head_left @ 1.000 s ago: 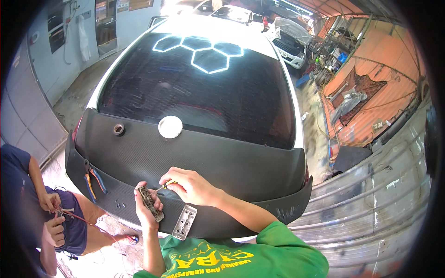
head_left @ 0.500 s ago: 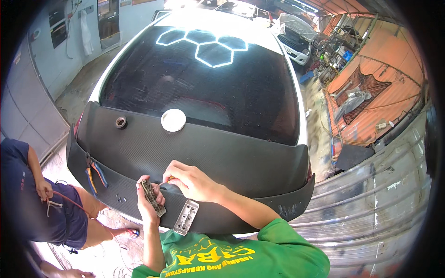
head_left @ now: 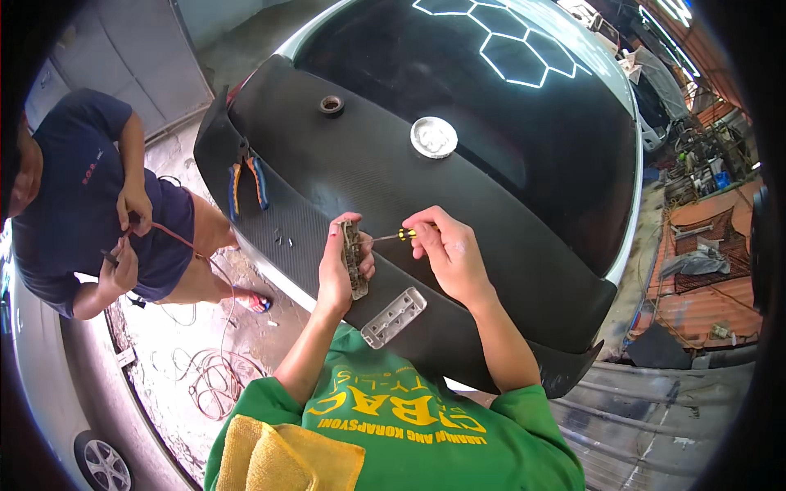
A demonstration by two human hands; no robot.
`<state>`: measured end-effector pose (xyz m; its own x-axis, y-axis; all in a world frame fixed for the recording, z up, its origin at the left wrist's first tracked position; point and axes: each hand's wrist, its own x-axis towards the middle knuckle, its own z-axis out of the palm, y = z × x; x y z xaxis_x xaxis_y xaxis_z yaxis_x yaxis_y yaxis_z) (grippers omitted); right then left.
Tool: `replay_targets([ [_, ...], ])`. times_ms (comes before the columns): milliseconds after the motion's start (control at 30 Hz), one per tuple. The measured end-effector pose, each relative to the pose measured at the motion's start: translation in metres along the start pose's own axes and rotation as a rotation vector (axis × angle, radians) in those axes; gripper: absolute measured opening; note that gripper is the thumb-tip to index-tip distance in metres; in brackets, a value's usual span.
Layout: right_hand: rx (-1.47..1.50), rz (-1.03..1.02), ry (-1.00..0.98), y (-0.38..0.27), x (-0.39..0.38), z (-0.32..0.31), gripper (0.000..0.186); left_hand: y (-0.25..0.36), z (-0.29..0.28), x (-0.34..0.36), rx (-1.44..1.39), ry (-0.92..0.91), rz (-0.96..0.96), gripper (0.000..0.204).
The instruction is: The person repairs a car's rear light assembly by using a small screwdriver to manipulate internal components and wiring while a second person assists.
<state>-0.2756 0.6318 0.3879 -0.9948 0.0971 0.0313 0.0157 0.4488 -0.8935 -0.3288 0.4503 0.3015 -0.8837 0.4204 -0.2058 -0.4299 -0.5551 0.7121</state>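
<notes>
Small screwdriver [head_left: 391,236] at frame centre, long axis near horizontal, tip pointing left into the part.

Right hand [head_left: 449,252] pinches the yellow-black handle w/ fingertips; left hand [head_left: 337,266] wraps a narrow grimy bracket [head_left: 354,260], held upright, long axis vertical. Both hover over the black carbon spoiler [head_left: 458,237] of the car. Grey perforated plate [head_left: 394,317] lies on the spoiler just below the hands. Pliers [head_left: 246,182] w/ orange-blue grips sit upper left on the spoiler. Another person [head_left: 90,204] at left handles a red wire [head_left: 176,239].
</notes>
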Motion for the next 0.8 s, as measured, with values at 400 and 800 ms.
replay_targets([
  [400,0.155,-0.223,0.087,-0.003,-0.005,0.001,0.023,0.002,0.007,0.0,0.051,-0.009,-0.001,0.042],
  [800,-0.093,-0.369,0.05,0.007,-0.002,-0.003,0.018,0.004,0.003,-0.001,0.038,-0.014,0.002,0.043],
])
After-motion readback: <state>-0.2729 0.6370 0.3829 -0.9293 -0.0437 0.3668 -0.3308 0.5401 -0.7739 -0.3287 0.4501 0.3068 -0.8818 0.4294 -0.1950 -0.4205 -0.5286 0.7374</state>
